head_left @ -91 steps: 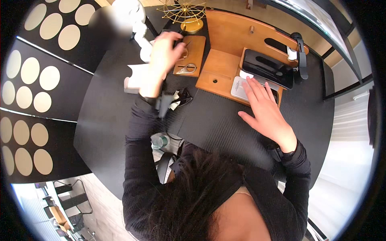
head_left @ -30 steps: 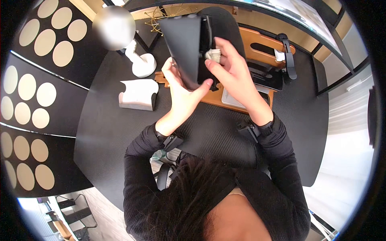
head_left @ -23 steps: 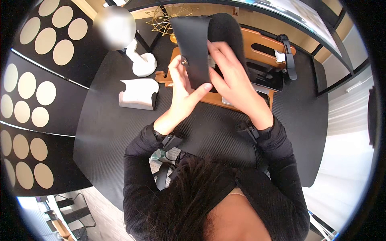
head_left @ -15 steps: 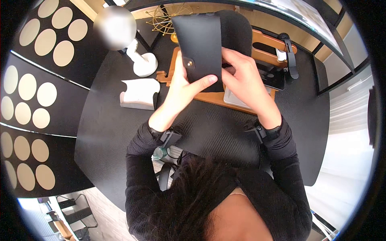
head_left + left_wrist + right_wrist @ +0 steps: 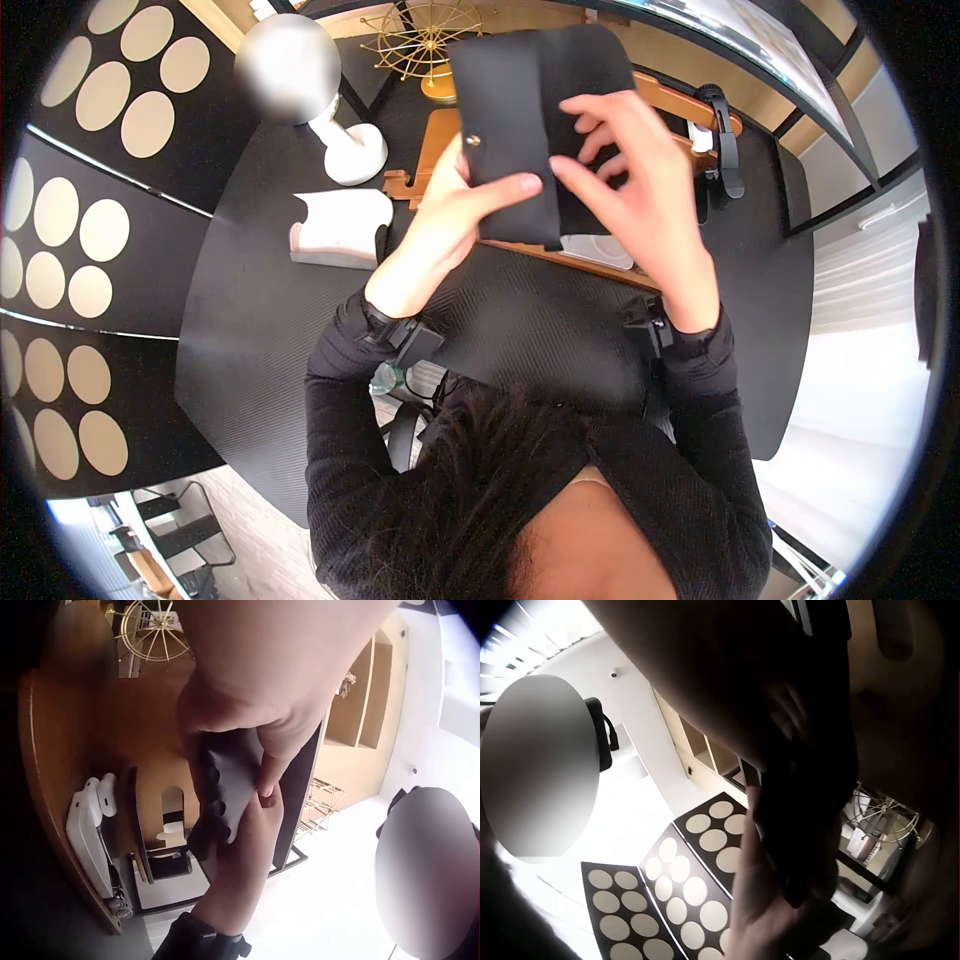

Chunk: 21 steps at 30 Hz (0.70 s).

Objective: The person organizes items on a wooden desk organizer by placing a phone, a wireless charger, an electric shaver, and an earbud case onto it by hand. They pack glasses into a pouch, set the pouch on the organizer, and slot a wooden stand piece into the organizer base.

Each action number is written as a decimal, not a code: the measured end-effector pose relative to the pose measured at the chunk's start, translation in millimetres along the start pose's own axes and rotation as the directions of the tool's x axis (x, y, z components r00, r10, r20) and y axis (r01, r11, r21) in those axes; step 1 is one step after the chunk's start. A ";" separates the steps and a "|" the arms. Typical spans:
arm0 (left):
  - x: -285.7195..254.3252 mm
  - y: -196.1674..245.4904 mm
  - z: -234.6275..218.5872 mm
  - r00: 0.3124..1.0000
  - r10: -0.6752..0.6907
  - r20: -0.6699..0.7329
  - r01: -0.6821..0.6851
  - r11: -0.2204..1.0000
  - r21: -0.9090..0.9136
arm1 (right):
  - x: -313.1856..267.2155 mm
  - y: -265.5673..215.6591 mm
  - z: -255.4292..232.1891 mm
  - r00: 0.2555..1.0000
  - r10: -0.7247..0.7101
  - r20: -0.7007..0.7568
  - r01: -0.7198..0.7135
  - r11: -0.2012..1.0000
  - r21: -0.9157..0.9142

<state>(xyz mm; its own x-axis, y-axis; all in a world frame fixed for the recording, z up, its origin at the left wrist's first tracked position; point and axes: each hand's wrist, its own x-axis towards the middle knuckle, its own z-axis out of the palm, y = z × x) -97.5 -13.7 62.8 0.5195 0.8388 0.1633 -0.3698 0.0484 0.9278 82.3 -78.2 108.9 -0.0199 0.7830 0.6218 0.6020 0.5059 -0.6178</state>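
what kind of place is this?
Likely a home-office or showroom desk: a black desk bearing a wooden organizer stand, a gold wire ornament and a white stand; shelving behind.

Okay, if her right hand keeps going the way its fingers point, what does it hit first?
Most likely the black case. The right hand has its fingertips at the case's right side, which the left hand grips. Whether they already touch is hard to tell.

A black pouch [image 5: 530,120] of matte, leather-like material is held up in the air above the wooden organizer [image 5: 660,110], well clear of it. It stands roughly upright with its flap lying against the front. A small round metal snap shows near its left edge. The left hand [image 5: 445,225] grips its lower left side, thumb across the front; the right hand [image 5: 640,190] holds its right side.
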 end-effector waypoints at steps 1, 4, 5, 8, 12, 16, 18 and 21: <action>1.9 3.9 -2.5 0.999 -0.020 -0.031 0.018 0.999 -0.049 | 1.7 -3.1 -5.4 0.987 -0.114 -0.116 0.114 0.994 -0.007; 4.4 6.8 -13.5 0.999 -0.052 -0.015 0.046 0.959 -0.278 | 2.6 -9.6 -39.0 0.888 -0.322 -0.328 0.265 0.942 -0.207; -1.6 7.4 -14.1 0.998 -0.056 -0.031 0.043 0.943 -0.331 | 4.0 -10.6 -46.3 0.901 -0.310 -0.303 0.268 0.948 -0.171; -6.6 6.4 -16.7 0.991 -0.133 0.011 0.125 0.896 -0.427 | 2.1 -11.4 -46.7 0.983 -0.143 -0.117 0.161 0.974 0.162; -21.7 20.1 7.9 0.978 -0.198 0.066 0.208 0.945 -0.253 | 0.2 -4.1 -18.1 0.977 -0.215 -0.012 0.214 0.963 0.165; -18.4 19.8 13.6 0.980 -0.195 0.039 0.197 0.979 -0.060 | -0.4 2.3 -15.1 0.980 -0.191 0.058 0.177 0.967 0.180; -14.7 11.0 9.8 0.987 -0.157 0.032 0.156 0.987 0.028 | 0.0 5.9 -14.0 0.977 -0.198 0.084 0.180 0.967 0.179; -16.2 9.1 13.7 0.968 0.201 0.153 -0.253 0.759 0.600 | -1.0 6.4 -5.4 0.990 -0.042 0.137 0.024 0.992 0.126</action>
<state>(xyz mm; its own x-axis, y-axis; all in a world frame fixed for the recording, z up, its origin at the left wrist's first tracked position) -98.7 -34.2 73.2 0.5463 0.7382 0.3958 0.0507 -0.5008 0.8641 90.5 -77.6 106.9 -0.1541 0.8033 0.5752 0.4959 0.5664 -0.6582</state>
